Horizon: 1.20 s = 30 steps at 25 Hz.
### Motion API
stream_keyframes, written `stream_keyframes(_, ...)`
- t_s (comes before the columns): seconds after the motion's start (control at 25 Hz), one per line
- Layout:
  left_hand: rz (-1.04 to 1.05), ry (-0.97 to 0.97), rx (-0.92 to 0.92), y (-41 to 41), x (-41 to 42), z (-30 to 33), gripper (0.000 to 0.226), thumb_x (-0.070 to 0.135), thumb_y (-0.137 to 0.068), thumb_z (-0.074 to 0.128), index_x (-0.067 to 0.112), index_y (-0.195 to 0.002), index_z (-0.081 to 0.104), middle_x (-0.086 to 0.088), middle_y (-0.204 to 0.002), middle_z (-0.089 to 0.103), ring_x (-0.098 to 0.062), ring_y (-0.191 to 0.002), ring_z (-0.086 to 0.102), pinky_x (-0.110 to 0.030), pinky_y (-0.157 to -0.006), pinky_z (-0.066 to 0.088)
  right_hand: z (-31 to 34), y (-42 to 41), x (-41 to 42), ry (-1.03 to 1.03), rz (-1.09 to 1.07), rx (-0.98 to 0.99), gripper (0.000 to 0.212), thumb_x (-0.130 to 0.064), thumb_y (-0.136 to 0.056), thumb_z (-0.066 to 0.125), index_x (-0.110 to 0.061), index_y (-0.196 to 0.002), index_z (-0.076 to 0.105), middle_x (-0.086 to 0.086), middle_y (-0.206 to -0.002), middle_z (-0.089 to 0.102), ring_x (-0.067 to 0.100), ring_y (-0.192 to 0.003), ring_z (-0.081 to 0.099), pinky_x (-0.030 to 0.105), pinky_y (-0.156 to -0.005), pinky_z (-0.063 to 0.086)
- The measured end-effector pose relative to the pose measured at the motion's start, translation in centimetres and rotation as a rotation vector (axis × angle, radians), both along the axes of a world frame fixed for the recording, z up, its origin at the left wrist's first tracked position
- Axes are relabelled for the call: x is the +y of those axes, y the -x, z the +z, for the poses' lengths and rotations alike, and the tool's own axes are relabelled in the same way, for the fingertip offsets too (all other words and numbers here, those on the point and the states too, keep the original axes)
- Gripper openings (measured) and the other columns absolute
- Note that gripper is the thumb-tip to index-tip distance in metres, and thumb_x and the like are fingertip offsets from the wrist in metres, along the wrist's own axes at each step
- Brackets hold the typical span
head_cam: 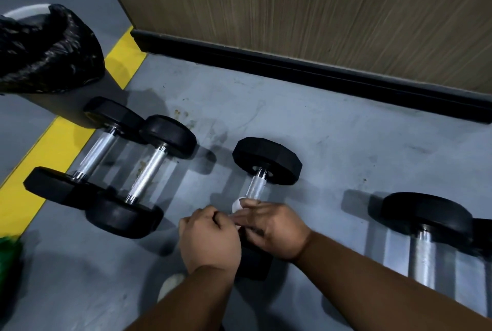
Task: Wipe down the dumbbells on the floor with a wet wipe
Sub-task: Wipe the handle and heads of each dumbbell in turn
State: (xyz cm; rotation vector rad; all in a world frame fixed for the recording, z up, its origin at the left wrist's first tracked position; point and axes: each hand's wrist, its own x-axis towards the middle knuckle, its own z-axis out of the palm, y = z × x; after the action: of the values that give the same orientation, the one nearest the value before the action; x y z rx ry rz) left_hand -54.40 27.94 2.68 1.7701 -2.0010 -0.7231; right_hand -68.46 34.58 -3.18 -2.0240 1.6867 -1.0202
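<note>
Both hands meet at lower centre of the frame, the left hand [210,237] and right hand [277,227] fingers pinching a white wet wipe [237,205] against the middle dumbbell [262,168]. Two more dumbbells [138,171] lie at left on the grey floor [332,144], another dumbbell [426,229] at right.

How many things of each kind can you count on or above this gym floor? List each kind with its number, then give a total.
Dumbbells: 4, two side by side at left, one in the middle under the hands, one at right
White wet wipe: 1
Bin with black bag: 1
Total: 6
</note>
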Motion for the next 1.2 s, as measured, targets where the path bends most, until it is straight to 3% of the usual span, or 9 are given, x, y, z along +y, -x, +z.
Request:
stream_keyframes(0.12, 0.018, -0.003, 0.024, 0.1, 0.1, 0.1, 0.031, 0.026, -0.079, 0.037, 0.013, -0.06, 0.057, -0.01, -0.063, 0.059, -0.039, -0.071, 0.057, -0.044, -0.056, 0.049, 0.4, 1.6, -1.4, -0.021, 0.011, 0.009, 0.024, -0.036, -0.098, 0.062, -0.018, -0.104, 0.077, -0.003, -0.106, 0.076, 0.017, -0.106, 0.07, 0.035, -0.083, 0.059)
stream_keyframes(0.32, 0.01, 0.0, 0.032, 0.0, 0.2, 0.2, 0.028, 0.01, -0.086, 0.048, 0.012, -0.059, 0.054, 0.012, -0.057, 0.038, -0.036, -0.076, 0.054, -0.039, -0.055, 0.043, -0.5, 2.2, -2.4, 0.071, -0.255, 0.054, 0.028, -0.032, -0.098, 0.057, -0.015, -0.104, 0.079, -0.003, -0.107, 0.077, 0.018, -0.113, 0.069, 0.036, -0.085, 0.06)
stream_keyframes(0.48, -0.023, 0.036, 0.024, -0.1, 0.1, 0.1, 0.028, 0.02, -0.081, 0.042, 0.01, -0.059, 0.055, 0.006, -0.059, 0.039, -0.035, -0.079, 0.053, -0.044, -0.061, 0.049, -1.4, -0.3, 0.5, 0.115, -0.077, 0.093, 0.029, -0.03, -0.106, 0.051, -0.017, -0.118, 0.073, -0.005, -0.122, 0.071, 0.022, -0.131, 0.058, 0.033, -0.103, 0.052)
stream_keyframes(0.6, -0.037, 0.033, 0.003, 0.0, 0.2, -0.1, 0.028, 0.022, -0.079, 0.041, 0.009, -0.06, 0.057, -0.006, -0.063, 0.053, -0.035, -0.08, 0.053, -0.046, -0.063, 0.05, -1.1, 1.0, -0.2, 0.099, -0.051, 0.112, 0.026, -0.039, -0.1, 0.062, -0.019, -0.107, 0.078, -0.007, -0.117, 0.074, 0.017, -0.126, 0.063, 0.032, -0.094, 0.057)
stream_keyframes(0.72, -0.067, 0.047, 0.021, -0.3, 0.1, -0.3, 0.028, 0.026, -0.079, 0.036, 0.014, -0.057, 0.05, -0.007, -0.062, 0.055, -0.034, -0.078, 0.051, -0.043, -0.058, 0.046, -0.6, 3.0, -2.3, 0.086, -0.224, 0.16, 0.028, -0.04, -0.098, 0.061, -0.02, -0.099, 0.08, -0.008, -0.111, 0.076, 0.011, -0.117, 0.067, 0.031, -0.087, 0.058)
stream_keyframes(0.84, -0.075, 0.034, 0.018, -0.4, 0.0, -0.3, 0.036, 0.038, -0.077, 0.034, 0.014, -0.057, 0.052, -0.003, -0.06, 0.054, -0.029, -0.081, 0.049, -0.045, -0.063, 0.048, -0.4, 2.9, -2.2, 0.035, -0.344, 0.091, 0.029, -0.04, -0.098, 0.058, -0.022, -0.099, 0.081, -0.009, -0.114, 0.075, 0.012, -0.122, 0.064, 0.03, -0.093, 0.057)
stream_keyframes(1.04, -0.069, -0.003, 0.015, -0.7, 0.4, -0.1, 0.045, 0.053, -0.073, 0.04, 0.015, -0.052, 0.052, 0.006, -0.056, 0.045, -0.026, -0.084, 0.051, -0.04, -0.071, 0.05, -0.6, -0.1, 0.5, 0.077, -0.056, 0.153, 0.047, -0.046, -0.108, 0.04, -0.019, -0.11, 0.079, -0.008, -0.12, 0.074, 0.02, -0.129, 0.06, 0.027, -0.106, 0.049)
stream_keyframes(1.2, -0.053, -0.007, 0.057, -0.6, 0.2, -0.2, 0.042, 0.051, -0.073, 0.043, 0.019, -0.046, 0.036, 0.002, -0.053, 0.044, -0.027, -0.08, 0.052, -0.043, -0.069, 0.052, -0.4, 2.7, -2.2, 0.089, -0.073, 0.16, 0.042, -0.044, -0.106, 0.047, -0.018, -0.103, 0.079, -0.007, -0.111, 0.076, 0.013, -0.118, 0.066, 0.03, -0.095, 0.056)
